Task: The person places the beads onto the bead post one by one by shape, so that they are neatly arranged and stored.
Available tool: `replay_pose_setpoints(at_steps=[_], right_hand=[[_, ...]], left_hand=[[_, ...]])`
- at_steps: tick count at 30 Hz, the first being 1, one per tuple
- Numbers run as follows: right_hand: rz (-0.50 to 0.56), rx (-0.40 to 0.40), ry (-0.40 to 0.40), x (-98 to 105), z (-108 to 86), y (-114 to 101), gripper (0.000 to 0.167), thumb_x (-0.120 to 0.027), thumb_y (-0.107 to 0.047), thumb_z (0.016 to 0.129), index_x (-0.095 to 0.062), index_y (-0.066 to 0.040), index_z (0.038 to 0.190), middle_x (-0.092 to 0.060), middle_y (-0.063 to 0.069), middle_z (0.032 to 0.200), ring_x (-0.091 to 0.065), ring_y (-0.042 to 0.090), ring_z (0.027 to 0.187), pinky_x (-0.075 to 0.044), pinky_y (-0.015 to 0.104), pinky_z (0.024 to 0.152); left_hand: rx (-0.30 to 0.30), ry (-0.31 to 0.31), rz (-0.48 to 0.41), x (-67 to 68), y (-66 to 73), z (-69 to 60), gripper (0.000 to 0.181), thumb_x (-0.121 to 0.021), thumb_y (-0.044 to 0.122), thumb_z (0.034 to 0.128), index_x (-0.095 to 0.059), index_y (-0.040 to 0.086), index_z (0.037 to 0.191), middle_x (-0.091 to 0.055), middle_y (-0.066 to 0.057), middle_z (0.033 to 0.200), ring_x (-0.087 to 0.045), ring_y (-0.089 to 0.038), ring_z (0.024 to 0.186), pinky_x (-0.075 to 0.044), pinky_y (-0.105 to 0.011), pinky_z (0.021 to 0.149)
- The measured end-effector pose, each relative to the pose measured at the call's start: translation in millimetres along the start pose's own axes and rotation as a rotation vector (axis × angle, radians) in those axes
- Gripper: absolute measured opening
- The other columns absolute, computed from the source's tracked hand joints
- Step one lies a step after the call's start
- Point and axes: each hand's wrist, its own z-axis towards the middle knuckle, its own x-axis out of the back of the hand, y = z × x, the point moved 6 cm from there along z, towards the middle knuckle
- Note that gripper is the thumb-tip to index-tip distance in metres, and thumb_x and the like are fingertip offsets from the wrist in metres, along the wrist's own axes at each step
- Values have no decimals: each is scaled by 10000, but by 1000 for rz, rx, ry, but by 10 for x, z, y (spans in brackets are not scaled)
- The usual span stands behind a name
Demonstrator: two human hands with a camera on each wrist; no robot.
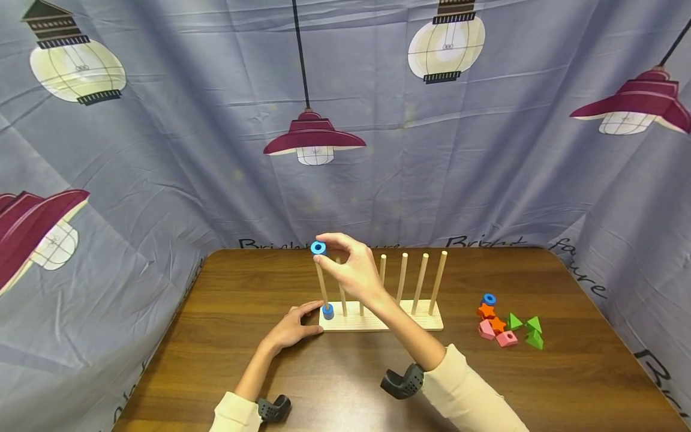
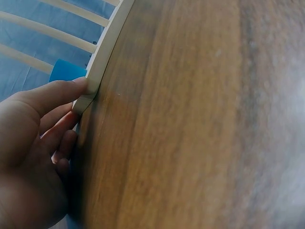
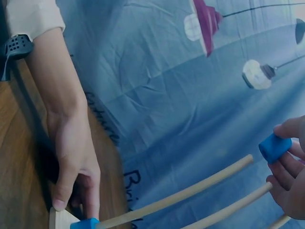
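Observation:
A pale wooden board with a row of upright pegs stands on the table. One blue ring sits at the base of the leftmost peg. The left hand grips the board's left end, its thumb on the front edge, as the left wrist view shows. Between thumb and fingers, the right hand pinches another blue ring at the top of that peg. In the right wrist view this held ring appears just off the peg's tip.
To the right on the table lie a loose blue ring, orange stars, pink pieces and several green triangles. A grey curtain printed with lamps hangs behind the table.

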Motion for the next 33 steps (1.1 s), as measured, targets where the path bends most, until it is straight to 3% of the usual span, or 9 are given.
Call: replay_pose_setpoints(at_steps=[8,15,24,33], right_hand=[[-21,-24,0,-124,-4,104,311,-780,-85,859,-716,-84,1163,-718,31,1134,-663,175,1063,-516,363,901],[-21,-14,45,-139,-22,146,300,-783,-105,862,-710,-74,1151,-722,34,1100,-664,169,1027,-508,338,799],[-22,-33,93,-144,-48,162,294,-774,-141,872,-706,-81,1152,-721,17,1073,-665,166,995,-494,405,890],[-90,-35,120,-133,-109,170,291,-795,-156,845,-723,-90,1119,-710,-16,990,-643,174,929,-455,369,805]], left_hand=[[2,-2,-5,1,-3,-5,619,-775,215,869,-552,122,1439,-460,-141,1491,-412,-332,1237,-335,-609,1011],[18,-14,-13,-7,-11,-6,625,-769,225,876,-541,131,1450,-446,-131,1503,-405,-328,1245,-333,-610,1017],[16,-21,-2,-3,7,-9,629,-770,224,871,-542,114,1446,-463,-133,1488,-411,-333,1230,-341,-601,1009],[22,-3,1,-6,-3,5,623,-776,219,865,-553,125,1439,-469,-132,1486,-416,-340,1240,-335,-615,1010]])
